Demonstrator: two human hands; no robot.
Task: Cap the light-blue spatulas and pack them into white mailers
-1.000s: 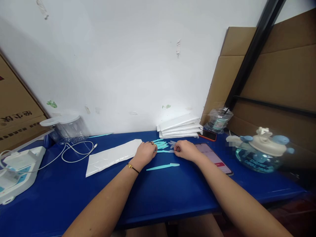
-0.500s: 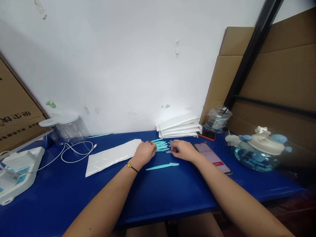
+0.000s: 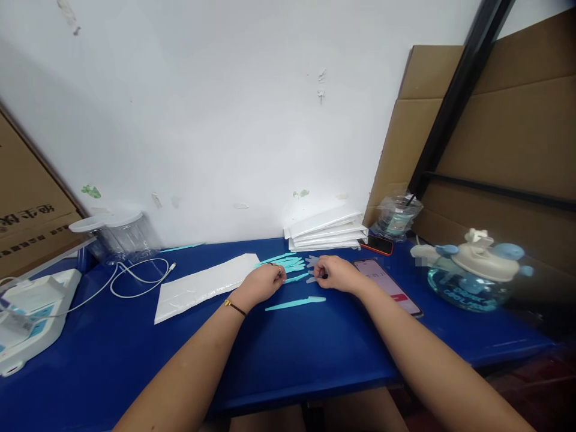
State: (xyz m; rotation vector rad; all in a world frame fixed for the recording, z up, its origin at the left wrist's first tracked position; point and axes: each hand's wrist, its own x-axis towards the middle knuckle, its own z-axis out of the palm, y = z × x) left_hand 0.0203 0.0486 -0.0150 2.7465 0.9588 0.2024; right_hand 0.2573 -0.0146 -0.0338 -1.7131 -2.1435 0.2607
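Note:
My left hand [image 3: 263,282] is closed, fingertips pinching a teal eyebrow razor [image 3: 296,278] that points right. Just beyond it lies a loose bunch of similar razors [image 3: 292,263], partly hidden by the hand. My right hand [image 3: 336,275] has thumb and fingers pressed together; what sits between them, if anything, is too small to make out. Beside its fingertips are several translucent strips [image 3: 311,261], which look like blade covers. A single razor [image 3: 296,303] lies apart, nearer the front. Left of my left hand, a flat white packet [image 3: 202,287] rests on the blue table [image 3: 310,348].
White packets [image 3: 326,231] are stacked against the wall. Near my right forearm lies a phone [image 3: 389,287], with another phone [image 3: 377,245] behind. A water bottle [image 3: 477,273] stands at right. On the left are clear jars [image 3: 128,235], a white cable [image 3: 144,261] and a power strip [image 3: 40,312].
My left hand has drawn slightly left and down, exposing more razors and one extending from its fingertips. My right hand has shifted a little to the right.

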